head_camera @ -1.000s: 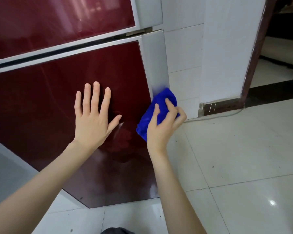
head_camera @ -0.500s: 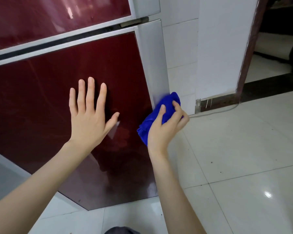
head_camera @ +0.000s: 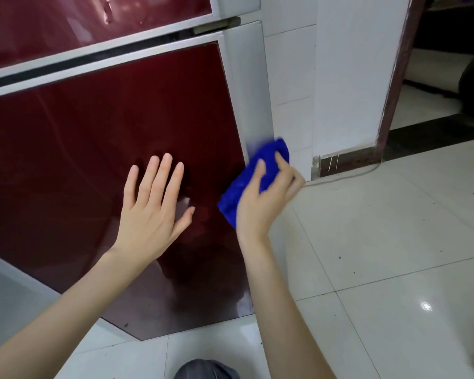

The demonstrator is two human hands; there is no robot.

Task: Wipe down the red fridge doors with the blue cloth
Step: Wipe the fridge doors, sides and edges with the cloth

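Observation:
The lower red fridge door (head_camera: 99,138) fills the left half of the view, glossy dark red with a silver strip (head_camera: 251,86) down its right edge. The upper red fridge door (head_camera: 66,26) shows at the top left. My left hand (head_camera: 151,212) lies flat on the lower door with its fingers spread. The bunched blue cloth (head_camera: 253,176) is pressed against the low part of the silver strip, and my right hand (head_camera: 266,203) is shut on it from behind. Part of the cloth is hidden under my fingers.
White floor tiles (head_camera: 381,255) spread to the right and below. A white tiled wall (head_camera: 290,77) and a white pillar (head_camera: 353,77) stand right of the fridge. A thin cable (head_camera: 348,177) runs along the floor. A dark doorway (head_camera: 449,64) opens at the far right.
My right hand with the cloth has slid a little lower and rightward along the silver edge strip. My left hand stays flat on the door. The view has shifted slightly.

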